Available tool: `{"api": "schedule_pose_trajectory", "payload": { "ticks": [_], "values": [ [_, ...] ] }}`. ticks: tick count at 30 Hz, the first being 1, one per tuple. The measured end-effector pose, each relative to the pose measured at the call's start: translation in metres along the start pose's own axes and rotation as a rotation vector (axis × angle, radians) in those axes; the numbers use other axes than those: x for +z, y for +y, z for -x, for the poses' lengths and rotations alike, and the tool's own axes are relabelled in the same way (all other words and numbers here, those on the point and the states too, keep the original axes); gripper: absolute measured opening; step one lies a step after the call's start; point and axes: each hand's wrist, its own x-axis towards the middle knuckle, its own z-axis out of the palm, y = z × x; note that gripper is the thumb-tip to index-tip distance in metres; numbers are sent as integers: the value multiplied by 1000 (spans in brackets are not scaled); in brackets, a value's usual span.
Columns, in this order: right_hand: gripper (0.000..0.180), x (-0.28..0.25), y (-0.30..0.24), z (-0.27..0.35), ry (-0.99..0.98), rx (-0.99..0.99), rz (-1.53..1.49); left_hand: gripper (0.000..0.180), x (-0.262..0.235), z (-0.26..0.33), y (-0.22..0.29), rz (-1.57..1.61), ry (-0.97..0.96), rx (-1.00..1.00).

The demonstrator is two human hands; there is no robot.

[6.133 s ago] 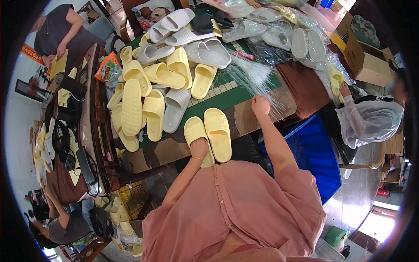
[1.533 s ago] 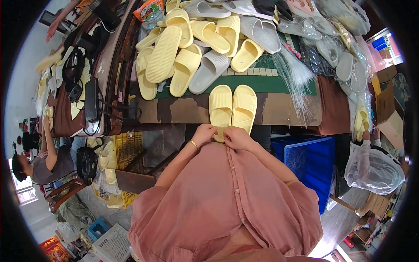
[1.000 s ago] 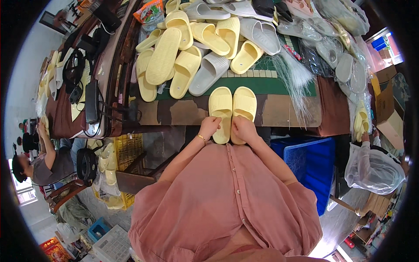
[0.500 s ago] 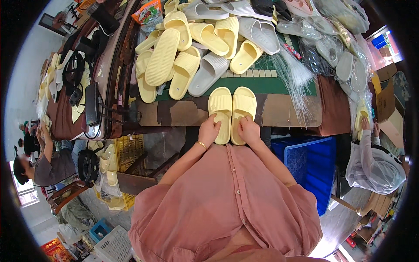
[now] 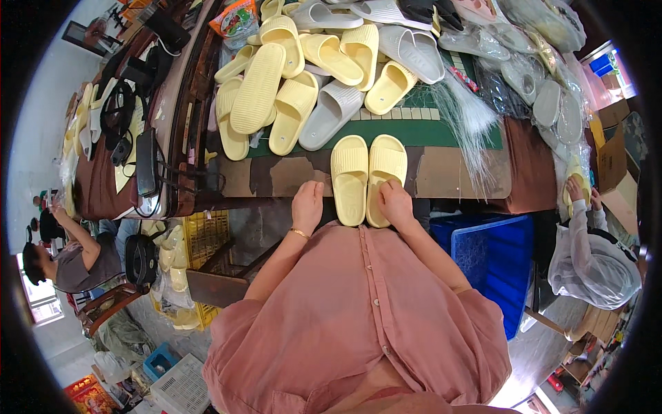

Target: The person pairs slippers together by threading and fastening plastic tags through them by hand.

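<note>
A pair of pale yellow slide slippers stands side by side at the table's near edge, toes pointing away from me. My right hand (image 5: pixel 395 203) is closed at the heel part of the right slipper (image 5: pixel 388 157), its fingertips over the footbed. Just left of the left slipper (image 5: pixel 349 162), apart from it, my left hand (image 5: pixel 307 204) hangs by the table edge. Its fingers are curled together, and nothing shows in them. A gold bracelet is on that wrist.
Beyond the pair lies a heap of yellow slippers (image 5: pixel 294 110) and grey slippers (image 5: pixel 332 114). White strands (image 5: pixel 472 131) spread at its right, near plastic-wrapped slippers (image 5: pixel 557 110). A blue bin (image 5: pixel 493 276) stands below the table at right. Other people work at both sides.
My left hand has let go of the left slipper and moved left, away from it. My right hand stays at the right slipper, and the pair has hardly moved.
</note>
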Motion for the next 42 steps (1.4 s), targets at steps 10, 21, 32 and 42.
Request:
{"api": "schedule_pose_trajectory", "payload": {
  "ticks": [10, 21, 32, 42],
  "values": [
    [11, 3, 2, -4, 64, 4, 6, 19, 12, -4, 29, 785, -130, -96],
    [10, 4, 0, -6, 110, -29, -6, 19, 58, 4, 17, 993, -595, -858],
    [9, 9, -2, -5, 113, -10, 57, 21, 81, -16, 7, 1064, -200, -485],
    [10, 13, -4, -6, 129, 18, 112, 19, 64, 1, 24, 396, -14, 63]
  ]
}}
